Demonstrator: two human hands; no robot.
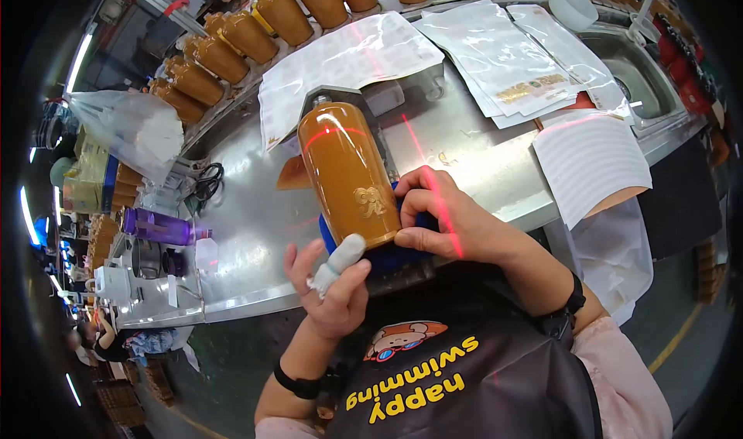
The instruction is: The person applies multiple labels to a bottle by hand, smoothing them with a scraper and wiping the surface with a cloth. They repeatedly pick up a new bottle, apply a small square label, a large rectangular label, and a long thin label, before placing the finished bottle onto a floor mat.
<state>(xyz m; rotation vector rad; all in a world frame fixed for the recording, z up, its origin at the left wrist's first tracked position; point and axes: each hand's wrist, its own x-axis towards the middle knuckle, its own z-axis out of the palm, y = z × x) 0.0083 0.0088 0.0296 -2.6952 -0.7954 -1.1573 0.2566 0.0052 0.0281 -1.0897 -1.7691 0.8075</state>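
A glossy brown ceramic bottle (338, 156) with a raised gold emblem near its base lies tilted on a blue-padded stand, its neck pointing away from me. My right hand (445, 214) grips the lower right side of the bottle, thumb at the base edge and fingers along the side. By the base's left corner is my left hand (334, 288), its fingers apart and holding nothing. A white wrapping (340, 259) covers one of its fingers, the tip close to the bottle. Red laser lines cross the bottle's shoulder, the metal table (255, 230) and my right hand.
Brown bottles (282, 12) stand in a row along the far side. Printed sheets (495, 56) lie at the back right, before a sink (646, 83) with a white bowl (573, 8) nearby. A purple bottle (159, 226) and black cable (209, 182) are at left.
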